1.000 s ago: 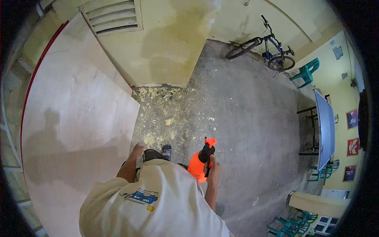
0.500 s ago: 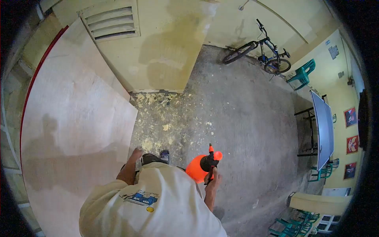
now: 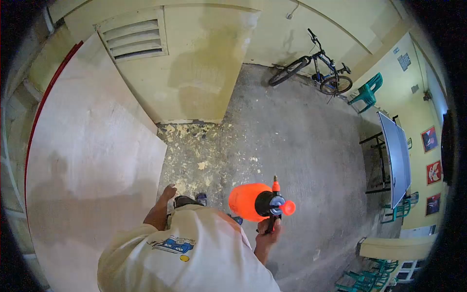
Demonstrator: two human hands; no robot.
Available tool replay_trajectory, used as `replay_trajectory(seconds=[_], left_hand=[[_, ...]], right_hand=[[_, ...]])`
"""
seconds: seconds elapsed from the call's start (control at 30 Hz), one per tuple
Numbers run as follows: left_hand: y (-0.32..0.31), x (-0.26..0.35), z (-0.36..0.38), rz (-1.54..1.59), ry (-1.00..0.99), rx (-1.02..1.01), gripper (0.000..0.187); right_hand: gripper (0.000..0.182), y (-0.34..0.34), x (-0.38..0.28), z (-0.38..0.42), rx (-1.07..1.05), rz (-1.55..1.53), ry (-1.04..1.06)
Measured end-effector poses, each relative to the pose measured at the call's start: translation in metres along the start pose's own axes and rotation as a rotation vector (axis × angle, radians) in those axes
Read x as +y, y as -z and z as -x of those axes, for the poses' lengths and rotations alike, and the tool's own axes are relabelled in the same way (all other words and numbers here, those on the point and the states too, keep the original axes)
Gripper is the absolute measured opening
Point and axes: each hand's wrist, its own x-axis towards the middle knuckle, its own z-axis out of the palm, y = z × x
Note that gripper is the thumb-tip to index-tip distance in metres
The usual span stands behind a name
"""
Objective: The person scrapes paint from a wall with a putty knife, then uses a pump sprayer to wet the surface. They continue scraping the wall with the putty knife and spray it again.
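An orange pump spray bottle (image 3: 247, 200) with a black collar, an orange pump knob and a brass-coloured nozzle tip is held out in front of my body. My right hand (image 3: 269, 230) is wrapped round its black handle, and the bottle lies tilted, its base towards the left. On the other side, my left hand (image 3: 169, 191) hangs low beside my leg, holding nothing that I can see, its fingers loosely apart. A large pale wooden board (image 3: 92, 160) stands near the left hand, with a gap between them.
Ahead is a yellow wall (image 3: 199, 73) with a darker damp-looking patch and a louvred vent (image 3: 134, 36). Paint flakes (image 3: 202, 165) litter the concrete floor at its foot. A bicycle (image 3: 318, 68), a green chair (image 3: 368, 92) and a table-tennis table (image 3: 396, 158) stand further right.
My right hand has raised the spray bottle and moved it slightly right, so more of its body and top shows. My left hand has shifted little; the view has tilted slightly.
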Motion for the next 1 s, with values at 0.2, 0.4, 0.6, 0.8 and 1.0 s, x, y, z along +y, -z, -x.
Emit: replay_trajectory(seconds=[0.2,0.4,0.6,0.8,1.0], left_hand=[[0.002,0.0,0.023,0.094,-0.084,0.054,0.05],[-0.002,-0.009,0.014,0.079,-0.069,0.099,0.047],[-0.005,-0.017,0.006,0.079,-0.102,0.12,0.045],[-0.001,0.022,0.023,0.016,-0.032,0.074,0.044],[-0.002,-0.022,-0.021,0.027,-0.021,-0.025,0.049]], right_hand=[[0.041,-0.015,-0.022,0.002,-0.065,-0.076,0.084],[0.04,-0.016,-0.029,-0.004,-0.163,-0.092,0.145],[0.038,-0.011,-0.025,-0.006,-0.129,-0.112,0.18],[0.039,-0.024,-0.036,0.0,-0.057,-0.121,0.21],[0.041,-0.019,-0.036,-0.002,-0.078,-0.091,0.217]])
